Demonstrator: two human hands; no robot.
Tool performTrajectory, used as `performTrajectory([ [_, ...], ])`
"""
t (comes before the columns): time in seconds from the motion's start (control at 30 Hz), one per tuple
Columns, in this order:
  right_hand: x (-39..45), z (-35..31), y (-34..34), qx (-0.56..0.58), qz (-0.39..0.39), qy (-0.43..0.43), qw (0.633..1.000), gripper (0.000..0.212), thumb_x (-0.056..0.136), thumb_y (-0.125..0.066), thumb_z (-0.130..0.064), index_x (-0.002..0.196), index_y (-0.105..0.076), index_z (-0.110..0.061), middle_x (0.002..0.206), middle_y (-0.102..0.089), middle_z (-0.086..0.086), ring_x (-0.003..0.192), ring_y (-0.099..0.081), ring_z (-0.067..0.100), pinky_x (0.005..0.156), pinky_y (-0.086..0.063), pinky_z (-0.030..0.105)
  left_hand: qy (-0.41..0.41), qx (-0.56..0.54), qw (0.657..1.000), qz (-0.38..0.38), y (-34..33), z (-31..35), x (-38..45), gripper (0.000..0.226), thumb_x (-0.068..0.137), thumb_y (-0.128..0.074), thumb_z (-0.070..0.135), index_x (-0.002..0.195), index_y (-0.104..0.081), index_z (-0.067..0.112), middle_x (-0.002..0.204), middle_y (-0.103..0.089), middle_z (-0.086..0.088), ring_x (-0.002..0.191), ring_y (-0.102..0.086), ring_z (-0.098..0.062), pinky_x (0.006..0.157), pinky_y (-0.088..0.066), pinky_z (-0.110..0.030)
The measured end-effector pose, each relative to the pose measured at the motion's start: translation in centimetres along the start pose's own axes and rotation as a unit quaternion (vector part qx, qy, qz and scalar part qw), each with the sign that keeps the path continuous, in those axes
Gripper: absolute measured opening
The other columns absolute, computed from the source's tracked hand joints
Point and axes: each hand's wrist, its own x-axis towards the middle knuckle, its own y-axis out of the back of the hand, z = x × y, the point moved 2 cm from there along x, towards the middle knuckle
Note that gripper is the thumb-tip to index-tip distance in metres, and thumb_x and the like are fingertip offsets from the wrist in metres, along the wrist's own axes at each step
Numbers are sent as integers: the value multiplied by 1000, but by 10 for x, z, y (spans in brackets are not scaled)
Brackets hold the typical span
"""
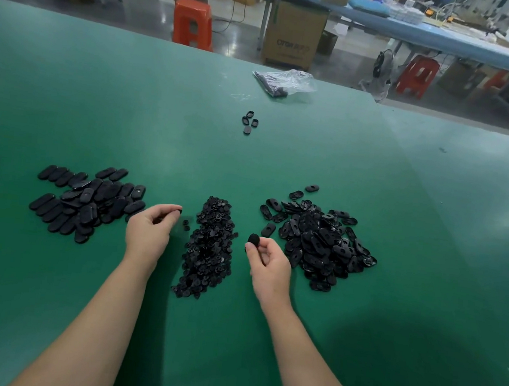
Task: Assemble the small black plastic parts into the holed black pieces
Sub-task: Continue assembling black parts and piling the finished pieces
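Observation:
A heap of small black plastic parts [208,244] lies on the green table between my hands. To its right sits a pile of holed black oval pieces [320,240]. A pile of closed-looking black ovals [86,200] lies to the left. My left hand [150,229] pinches a small black part [179,210] at its fingertips, just left of the heap. My right hand [266,263] pinches a black oval piece [253,239] between thumb and fingers, between the heap and the right pile. Two small parts [185,225] lie loose by my left hand.
Several black ovals [249,122] lie apart further back on the green table [130,110]. A clear plastic bag [285,82] with dark contents rests near the far edge. Beyond stand orange stools [193,23], a cardboard box [295,33] and another long workbench [451,40].

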Motion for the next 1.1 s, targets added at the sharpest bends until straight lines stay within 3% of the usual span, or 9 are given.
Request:
performTrajectory([
  [0.1,0,0,1,21,0,-17,1000,18,94,-72,-21,100,-59,-33,82,-69,-5,55,-58,6,51,-49,22,6,-10,1000,-20,-8,9,-7,18,91,-72,17,82,-77,31,75,-74,14,70,-61,-5,63,-47,-16],
  [0.23,0,-1,0,73,-12,-28,997,40,95,-69,-11,126,-57,-34,80,-69,-2,57,-62,11,54,-54,26,-18,14,995,-97,-39,23,-30,13,87,-75,13,86,-77,26,81,-76,10,73,-67,1,70,-49,-15],
  [0.33,1,0,-1,81,-6,-20,997,19,99,-61,-8,116,-63,-17,72,-71,1,57,-68,16,53,-55,28,-36,63,991,-117,-63,30,-46,11,83,-77,15,80,-74,25,71,-73,6,59,-60,0,59,-46,-13],
  [0.5,1,3,0,81,1,-21,997,9,102,-51,-12,102,-53,-21,84,-75,6,62,-73,26,55,-57,39,-22,113,982,-147,-81,30,-59,11,82,-77,19,75,-73,26,68,-72,8,60,-61,-6,62,-49,-27],
  [0.7,1,5,1,60,-3,-13,998,8,101,-52,-19,101,-57,-25,83,-76,2,69,-75,22,68,-61,47,-37,167,974,-151,-88,34,-66,12,85,-75,21,75,-72,27,70,-71,10,59,-59,2,57,-42,-19],
  [0.87,0,4,3,53,16,-6,998,12,98,-55,-24,93,-61,-33,80,-75,-5,71,-69,7,62,-54,25,-51,195,966,-161,-94,43,-70,12,86,-73,19,77,-71,27,75,-70,11,74,-65,-6,69,-54,-27],
  [1.0,1,3,3,70,7,-18,997,9,94,-55,-34,90,-61,-38,85,-74,2,78,-69,21,74,-58,50,-53,201,965,-159,-96,44,-70,12,86,-74,18,76,-70,25,75,-70,10,74,-65,-8,68,-53,-26],
  [1.1,1,2,3,96,-6,-25,995,11,94,-53,-33,89,-61,-39,82,-72,4,72,-68,21,70,-57,54,-44,203,968,-139,-97,45,-70,14,83,-78,22,79,-65,25,76,-68,10,73,-63,-8,61,-44,-21],
])
